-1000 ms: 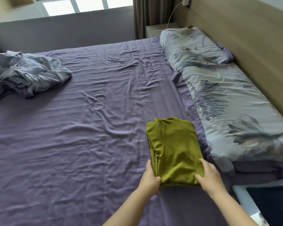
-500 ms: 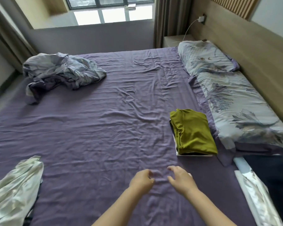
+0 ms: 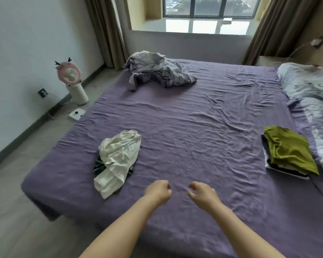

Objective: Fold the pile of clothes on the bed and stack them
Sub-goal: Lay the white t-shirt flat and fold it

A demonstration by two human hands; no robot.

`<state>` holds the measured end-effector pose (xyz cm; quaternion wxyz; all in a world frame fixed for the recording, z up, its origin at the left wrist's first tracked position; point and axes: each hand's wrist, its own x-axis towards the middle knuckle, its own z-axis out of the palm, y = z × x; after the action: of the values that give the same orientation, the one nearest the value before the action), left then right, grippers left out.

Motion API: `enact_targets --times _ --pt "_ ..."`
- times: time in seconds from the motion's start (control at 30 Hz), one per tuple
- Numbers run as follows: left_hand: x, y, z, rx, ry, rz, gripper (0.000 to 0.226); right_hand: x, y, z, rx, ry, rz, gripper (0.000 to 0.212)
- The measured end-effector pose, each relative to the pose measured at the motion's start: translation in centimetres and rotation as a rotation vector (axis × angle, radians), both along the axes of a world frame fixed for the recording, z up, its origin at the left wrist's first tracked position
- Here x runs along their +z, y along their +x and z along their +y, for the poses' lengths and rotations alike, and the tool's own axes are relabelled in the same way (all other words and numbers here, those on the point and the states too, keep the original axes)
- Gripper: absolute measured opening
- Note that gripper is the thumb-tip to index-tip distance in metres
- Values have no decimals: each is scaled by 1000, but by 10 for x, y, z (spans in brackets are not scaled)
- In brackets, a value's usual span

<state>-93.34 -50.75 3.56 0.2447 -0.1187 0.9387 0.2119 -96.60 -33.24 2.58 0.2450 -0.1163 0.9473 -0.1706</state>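
A folded olive-green garment point(image 3: 289, 149) tops a small stack of folded clothes point(image 3: 285, 169) at the right side of the purple bed point(image 3: 194, 127), beside the pillows. A crumpled cream-white garment point(image 3: 116, 161) lies at the bed's left, over a dark patterned piece point(image 3: 99, 165). My left hand point(image 3: 158, 190) hovers over the sheet near the front, fingers curled into a loose fist, holding nothing. My right hand point(image 3: 201, 191) is beside it, fingers loosely curled, empty. Both hands are apart from any clothing.
A rumpled grey-purple duvet point(image 3: 157, 71) lies at the far left of the bed. Floral pillows point(image 3: 313, 101) line the right side. On the floor left stand a pink-and-white fan point(image 3: 73, 81) and a small white device point(image 3: 76, 114).
My hands let go of the green garment, which now rests on the stack, and drew back over the sheet. My view swung left, bringing the white garment and floor into sight.
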Motion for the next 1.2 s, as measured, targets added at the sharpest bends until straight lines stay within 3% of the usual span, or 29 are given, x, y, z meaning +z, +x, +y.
enact_targets --times 0.23,0.5,0.87,1.2 --pt "22 80 -110 255 28 57 31 23 31 -112 187 -43 -9 40" --pt "23 94 -177 462 47 56 29 26 20 -191 292 -85 -28 37" --pt "-14 11 -246 500 -6 -106 32 -11 -67 -256 279 -204 -187 23" --pt "-52 -84 -301 351 44 -159 27 -53 -142 -301 126 -205 -301 24"
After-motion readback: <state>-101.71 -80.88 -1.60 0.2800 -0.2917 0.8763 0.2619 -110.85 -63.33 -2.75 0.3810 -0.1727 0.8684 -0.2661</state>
